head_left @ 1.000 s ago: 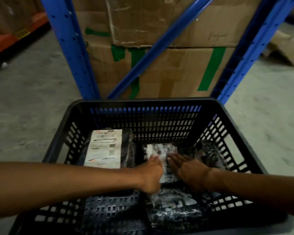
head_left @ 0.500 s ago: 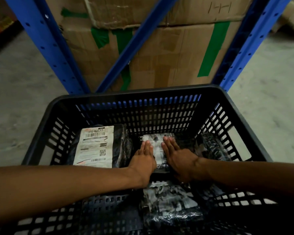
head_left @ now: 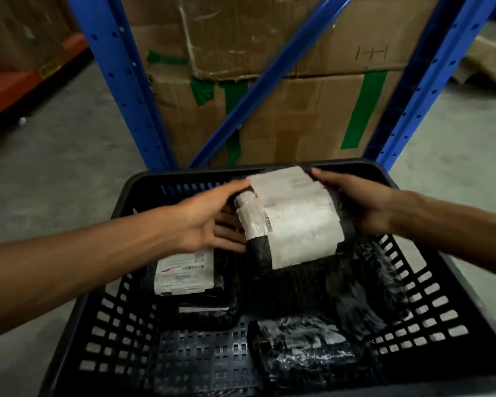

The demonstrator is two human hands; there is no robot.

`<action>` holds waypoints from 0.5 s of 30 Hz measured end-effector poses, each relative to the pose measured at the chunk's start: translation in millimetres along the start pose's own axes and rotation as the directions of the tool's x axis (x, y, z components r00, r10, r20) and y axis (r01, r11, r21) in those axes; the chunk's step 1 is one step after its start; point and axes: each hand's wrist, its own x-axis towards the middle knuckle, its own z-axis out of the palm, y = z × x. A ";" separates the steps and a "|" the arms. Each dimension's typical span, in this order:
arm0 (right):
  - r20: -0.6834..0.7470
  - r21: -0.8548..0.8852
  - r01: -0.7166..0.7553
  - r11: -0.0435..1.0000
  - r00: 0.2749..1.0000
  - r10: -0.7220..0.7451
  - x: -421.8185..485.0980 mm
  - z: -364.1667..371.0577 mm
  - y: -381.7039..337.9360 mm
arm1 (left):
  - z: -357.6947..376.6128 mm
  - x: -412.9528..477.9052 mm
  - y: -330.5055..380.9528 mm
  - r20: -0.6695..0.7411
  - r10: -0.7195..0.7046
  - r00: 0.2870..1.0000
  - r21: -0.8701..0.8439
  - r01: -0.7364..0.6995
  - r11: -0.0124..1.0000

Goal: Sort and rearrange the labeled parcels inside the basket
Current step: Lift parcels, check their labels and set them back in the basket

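Since half a second ago, both hands are lifting a parcel (head_left: 292, 224) that was lying flat on the basket (head_left: 441, 305) floor; I am now holding it tilted above the far half, label up. Left hand (head_left: 201, 222) is gripping its left end, thumb on top, fingers curled beneath. Right hand (head_left: 358, 202) is clamping the right edge. Second labeled parcel (head_left: 184, 273) is lying flat at left; two unlabeled black bundles (head_left: 307, 351) are sitting at right and near. Risk, as I judge it: slick wrap sliding from the grip, parcel dropping label-down onto the others.
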 end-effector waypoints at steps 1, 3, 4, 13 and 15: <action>-0.014 -0.004 -0.030 1.000 0.999 0.030 4.5 4.8 11.3 | 5.8 -0.2 -6.3 -0.008 -0.041 0.999 -0.015 0.041 0.999; -0.021 -0.075 -0.089 0.993 0.996 0.088 10.3 11.1 37.6 | 17.5 4.9 -18.6 -0.021 -0.080 0.997 0.044 0.081 0.996; -0.036 -0.096 -0.129 0.987 0.991 0.126 12.6 11.9 51.8 | 23.7 9.6 -23.7 -0.042 -0.080 0.996 0.095 0.084 0.992; -0.384 -0.072 0.012 0.997 0.923 -0.039 60.1 12.9 112.0 | 70.4 82.9 -58.9 -0.204 0.037 0.978 0.392 0.047 0.919; -0.423 -0.224 -0.039 0.974 0.904 -0.061 75.4 12.8 123.6 | 74.7 97.0 -70.3 -0.241 0.049 0.969 0.441 0.064 0.895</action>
